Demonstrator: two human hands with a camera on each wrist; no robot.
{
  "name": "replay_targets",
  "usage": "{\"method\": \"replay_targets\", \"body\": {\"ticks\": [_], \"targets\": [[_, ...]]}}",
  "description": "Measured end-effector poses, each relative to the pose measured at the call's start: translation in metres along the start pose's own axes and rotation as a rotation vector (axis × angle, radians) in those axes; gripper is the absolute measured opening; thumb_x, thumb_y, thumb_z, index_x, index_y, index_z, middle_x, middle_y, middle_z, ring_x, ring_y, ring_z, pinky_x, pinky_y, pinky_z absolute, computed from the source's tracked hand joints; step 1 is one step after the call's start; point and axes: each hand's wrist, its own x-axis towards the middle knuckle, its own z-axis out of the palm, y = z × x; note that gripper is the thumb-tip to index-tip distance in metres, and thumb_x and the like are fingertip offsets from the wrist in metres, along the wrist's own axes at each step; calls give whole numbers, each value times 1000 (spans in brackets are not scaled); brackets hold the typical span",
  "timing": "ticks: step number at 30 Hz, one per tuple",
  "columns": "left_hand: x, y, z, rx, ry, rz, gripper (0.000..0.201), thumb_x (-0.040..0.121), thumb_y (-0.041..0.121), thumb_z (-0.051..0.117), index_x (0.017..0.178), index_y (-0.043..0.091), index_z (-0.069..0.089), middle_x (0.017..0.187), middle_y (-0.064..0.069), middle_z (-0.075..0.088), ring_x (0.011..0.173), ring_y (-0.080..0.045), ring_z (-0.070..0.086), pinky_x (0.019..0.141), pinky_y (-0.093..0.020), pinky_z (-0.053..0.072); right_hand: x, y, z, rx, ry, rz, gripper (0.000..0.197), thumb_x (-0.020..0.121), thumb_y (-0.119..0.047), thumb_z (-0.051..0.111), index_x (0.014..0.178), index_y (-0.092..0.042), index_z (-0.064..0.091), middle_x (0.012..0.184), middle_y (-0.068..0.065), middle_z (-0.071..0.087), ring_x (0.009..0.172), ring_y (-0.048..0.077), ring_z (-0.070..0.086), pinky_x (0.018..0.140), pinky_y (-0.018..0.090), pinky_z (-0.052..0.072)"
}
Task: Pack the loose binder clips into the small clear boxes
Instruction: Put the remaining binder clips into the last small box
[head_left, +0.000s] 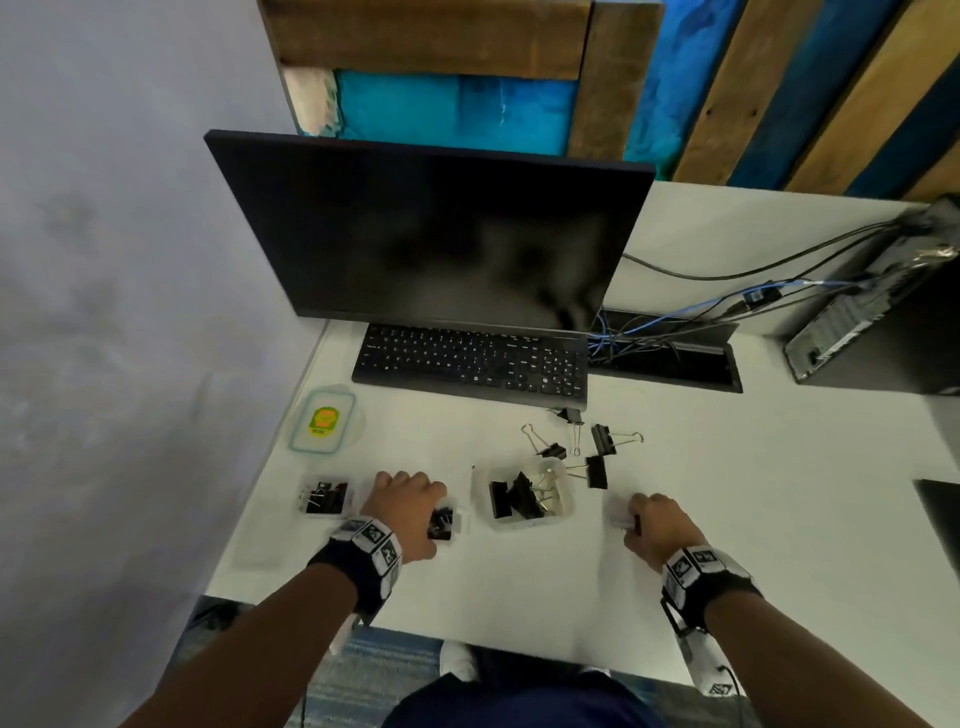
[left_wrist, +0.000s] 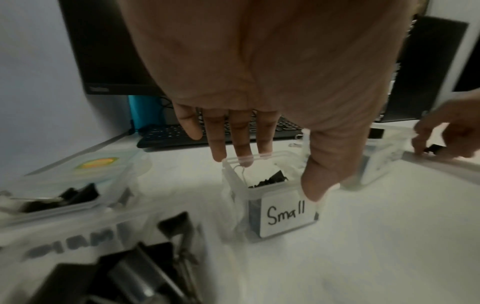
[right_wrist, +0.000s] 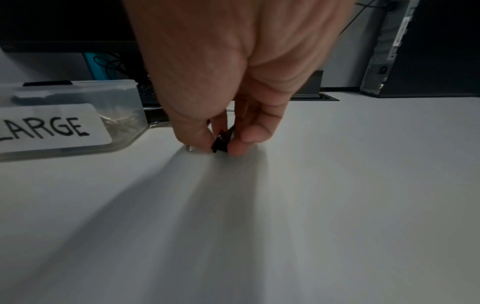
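While your right hand (right_wrist: 223, 115) pinches a small black binder clip (right_wrist: 221, 143) between thumb and fingertips, low on the white desk (head_left: 727, 519) just right of the box labelled LARGE (right_wrist: 78, 115), your left hand (head_left: 402, 512) holds the box labelled Small (left_wrist: 272, 197): fingers over its far rim, thumb on the near right corner. That Small box lies to the left of the clip, with the LARGE box between them, so the right hand has to cross over it; the left hand is already there to steady it. Clip's long axis: cannot tell, fingers cover it. Count: three open clear boxes holding clips, including a third (head_left: 324, 496) far left, plus a lidded container (head_left: 323, 422) with a yellow-green sticker. Four loose binder clips (head_left: 576, 444) sit behind the LARGE box, near the keyboard (head_left: 470, 361).
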Motion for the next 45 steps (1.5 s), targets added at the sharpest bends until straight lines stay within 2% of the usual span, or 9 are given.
{"method": "replay_targets", "body": {"ticks": [6,10,13,17,21,27,32,38,45], "targets": [[-1,26,19,-184,3,144,71,73,53,67,136,34,38,128,7,47,108,-21,55,89,-37,44,-35,-22,-12,271,21,-121,18,72,-26,74,86,-23,64,80,-6,67,68,8,61,65,24,50],[-1,33,23,-282,-5,174,82,74,58,70,143,34,32,137,9,43,116,-18,54,91,-36,48,-49,-61,-13,420,11,-265,20,71,-22,73,86,-28,62,73,-12,64,52,1,57,58,16,48],[-3,31,24,-325,-9,171,89,72,53,75,144,30,28,139,7,38,117,-19,53,92,-39,49,-53,-92,-9,398,9,-410,23,72,-21,72,94,-21,65,80,-14,60,58,3,57,62,14,48],[-8,23,27,-263,21,175,79,74,52,73,139,27,37,135,6,43,118,-18,50,95,-37,44,-53,-128,5,288,38,-618,26,75,-23,70,98,-13,70,98,0,58,73,10,54,72,14,44],[-11,16,25,-161,70,172,78,71,60,70,137,30,40,132,7,49,120,-20,45,99,-38,35,-48,-157,12,225,31,-666,30,81,-23,70,107,-8,70,101,10,60,87,20,58,80,21,44],[-16,5,24,-174,70,132,77,71,59,71,136,29,41,131,7,50,120,-19,43,101,-39,32,-43,-172,12,205,-10,-676,34,84,-20,66,117,-9,67,108,10,61,100,23,58,92,31,47],[-17,3,25,-168,72,122,77,70,59,72,135,28,43,130,7,51,120,-19,43,100,-38,31,-39,-165,8,151,-19,-647,34,81,-11,61,115,-7,66,108,12,62,98,26,60,89,30,48],[-18,5,25,-189,64,131,77,69,58,74,133,27,45,129,6,52,119,-19,42,100,-37,31,-39,-178,11,-156,-81,-701,28,94,-27,51,113,-17,69,103,6,58,91,30,61,70,36,48],[-21,4,25,-205,59,115,79,69,57,75,134,24,46,128,4,54,119,-21,43,100,-39,32,-33,-203,12,-392,-108,-631,29,94,-31,53,115,-16,67,110,3,54,94,28,62,71,36,50]]}}
